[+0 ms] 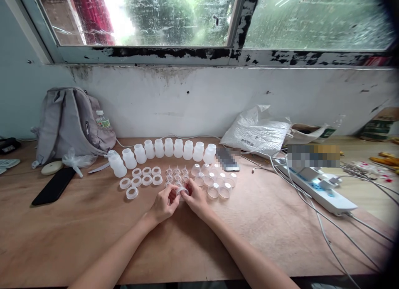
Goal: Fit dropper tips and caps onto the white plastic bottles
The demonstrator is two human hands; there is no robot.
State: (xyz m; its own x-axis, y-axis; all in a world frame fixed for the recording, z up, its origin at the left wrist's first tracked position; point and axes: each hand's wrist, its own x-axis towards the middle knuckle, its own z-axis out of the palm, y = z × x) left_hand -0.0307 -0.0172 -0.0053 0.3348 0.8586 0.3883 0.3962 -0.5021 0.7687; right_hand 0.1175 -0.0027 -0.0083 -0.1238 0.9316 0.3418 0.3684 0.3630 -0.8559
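Near the middle of the table, my left hand and my right hand meet around a white bottle collar ring. Fingers of both hands are closed on it from either side. Just beyond, clear bottle nipples stand in short rows, partly hidden by my fingers. To the left lie several more collar rings. Clear dome caps sit grouped on the right. A curved row of frosted baby bottles stands behind everything; the leftmost bottle has a clear dome on top.
A grey backpack with a water bottle stands at the left, behind a black phone-like slab. On the right are a silver mailer bag, a phone, and a white power strip with trailing cables.
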